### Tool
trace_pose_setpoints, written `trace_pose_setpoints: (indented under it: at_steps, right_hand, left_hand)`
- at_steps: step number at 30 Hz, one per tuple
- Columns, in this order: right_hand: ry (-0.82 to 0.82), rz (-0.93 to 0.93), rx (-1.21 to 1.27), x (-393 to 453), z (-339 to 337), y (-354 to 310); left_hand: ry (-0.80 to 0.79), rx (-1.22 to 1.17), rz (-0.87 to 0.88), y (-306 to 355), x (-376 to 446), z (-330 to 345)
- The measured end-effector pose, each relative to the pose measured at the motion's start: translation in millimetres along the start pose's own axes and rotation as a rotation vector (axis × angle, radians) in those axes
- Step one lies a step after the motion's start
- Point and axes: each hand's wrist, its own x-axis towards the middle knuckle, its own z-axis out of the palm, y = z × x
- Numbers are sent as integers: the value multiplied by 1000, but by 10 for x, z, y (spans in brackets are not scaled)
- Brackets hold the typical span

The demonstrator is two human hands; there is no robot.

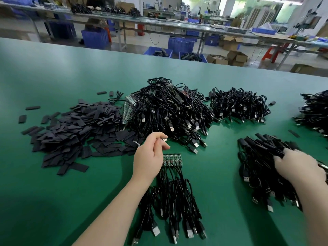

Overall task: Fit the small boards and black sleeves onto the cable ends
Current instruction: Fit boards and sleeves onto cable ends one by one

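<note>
On the green table (53, 201) my left hand (150, 156) pinches a USB plug (164, 139) at the near edge of the big cable heap (170, 110). Just below that hand lies a row of small green boards (173, 159) with black cables (172, 197) trailing toward me. A loose pile of flat black sleeves (74, 132) spreads to the left. My right hand (300, 167), blurred, rests on a bundle of sleeved cables (262, 167) at the right, its fingers among the sleeved ends.
A second cable pile (239, 105) lies behind the bundle and a third (314, 112) at the right edge. Strips of green boards (128, 109) poke from the big heap's left side. Stray sleeves (32, 107) dot the far left. Benches and blue crates (181, 44) stand beyond the table.
</note>
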Motion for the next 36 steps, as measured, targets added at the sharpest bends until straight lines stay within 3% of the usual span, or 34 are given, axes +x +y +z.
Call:
trace_pose_setpoints:
  at_steps: [3,6,7,9,11,13,17,21,28,36]
  right_hand:
    - [203,-28,11,-162,33,-93]
    - [467,-286,187,-483,-7,-382]
    - [435,-387,313,-603,-7,-518]
    - [211,-524,482,-833,76,-816]
    - [-45,-606,493,-1009,239,-1112]
    - [-159,-640,467,-1091,416,-1345]
    - [-118,-622,511,-1100,642,-1558]
    - [-126,-569,796,-1126,738,-1543]
    - [-105,-583,1249,-1160,766,-1443]
    - [1,-658,1210,-1182,781,-1440]
  left_hand:
    - [-65,40,-68,-17,16,-26]
    - [-113,210,-13,31,15,-43]
    - [-128,269,12,47,15,-48]
    - [-177,346,36,51,17,-55]
    - [-232,384,32,32,10,-60]
    - [-252,380,9,18,3,-62]
    - [-271,346,-23,15,2,-59]
    - [-264,335,-9,30,3,-56]
    - [-202,472,236,138,7,-57]
    - [-270,481,332,236,1,-115]
